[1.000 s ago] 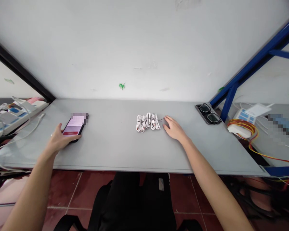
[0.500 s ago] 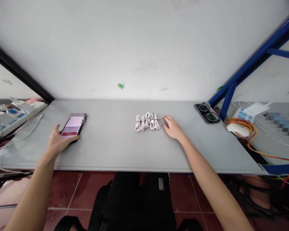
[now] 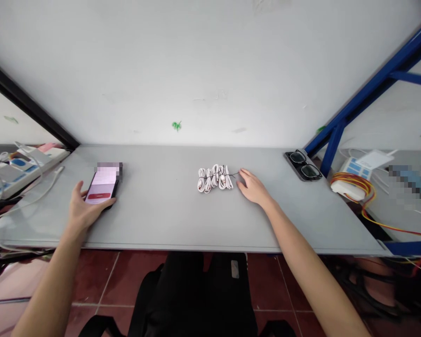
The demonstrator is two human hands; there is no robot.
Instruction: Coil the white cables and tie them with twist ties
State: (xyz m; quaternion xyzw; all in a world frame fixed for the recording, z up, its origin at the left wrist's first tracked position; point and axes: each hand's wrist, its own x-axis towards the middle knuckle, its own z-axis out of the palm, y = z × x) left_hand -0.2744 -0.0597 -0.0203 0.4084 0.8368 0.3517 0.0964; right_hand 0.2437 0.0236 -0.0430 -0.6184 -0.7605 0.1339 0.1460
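At the left of the grey table (image 3: 154,210), my left hand (image 3: 87,206) has its thumb and fingers around the lower end of a phone (image 3: 101,185) with a lit pink screen. Near the middle lies a row of several coiled white cables (image 3: 215,179), bound across by a thin black tie. My right hand (image 3: 252,186) rests on the table just right of them, its fingertips pinched at the free end of the black tie (image 3: 234,173).
Black glasses (image 3: 305,164) lie on a dark tray at the back right. Power strips with cables (image 3: 21,171) stand at the far left. Yellow and red wires (image 3: 354,182) are looped beyond the blue frame (image 3: 337,135).
The phone in my left hand has turned slightly and shifted a little to the left. My right hand and the cables look unmoved.
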